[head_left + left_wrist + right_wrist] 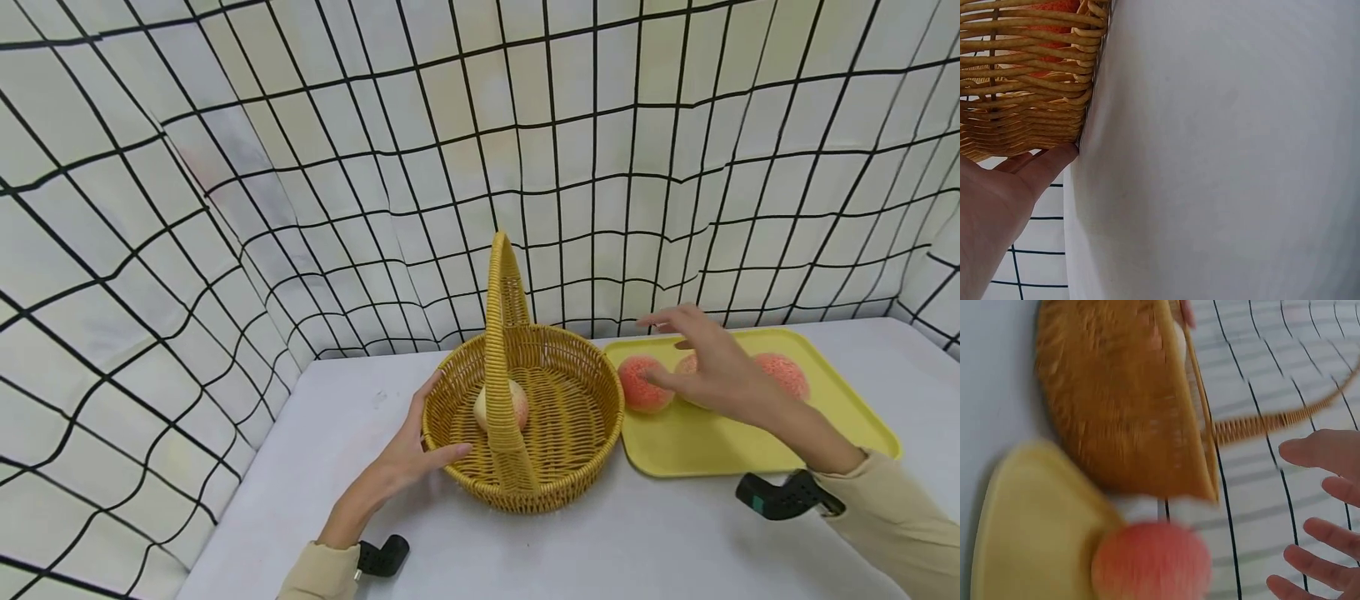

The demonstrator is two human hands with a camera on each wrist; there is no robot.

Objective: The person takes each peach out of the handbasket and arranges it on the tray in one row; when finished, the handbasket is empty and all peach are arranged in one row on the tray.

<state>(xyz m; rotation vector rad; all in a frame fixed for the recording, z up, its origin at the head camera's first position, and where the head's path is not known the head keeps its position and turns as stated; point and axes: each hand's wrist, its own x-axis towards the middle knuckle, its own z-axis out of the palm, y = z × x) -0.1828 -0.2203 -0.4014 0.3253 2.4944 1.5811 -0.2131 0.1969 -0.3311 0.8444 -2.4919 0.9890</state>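
Observation:
A round wicker basket [566, 487] with a tall arched handle stands on the table, a pale peach-like fruit [517, 406] inside. My left hand [401, 450] rests against the basket's left side, fingers along the outer wall and thumb across the front rim. In the left wrist view, the fingertips touch the wicker low down, close to the tabletop. Spread and holding nothing, my right hand [720, 367] hovers over a yellow tray [720, 454]. Under it lie a red peach-like fruit [641, 387], a paler one [686, 365] partly hidden by the hand, and a pink one [783, 375].
White cloth covers the table [322, 417]. Behind it and to the left rises a white wall with black netting [450, 192]. The tray's left end lies right beside the basket, whose handle [497, 333] arches high. A black strap mount sits on each wrist.

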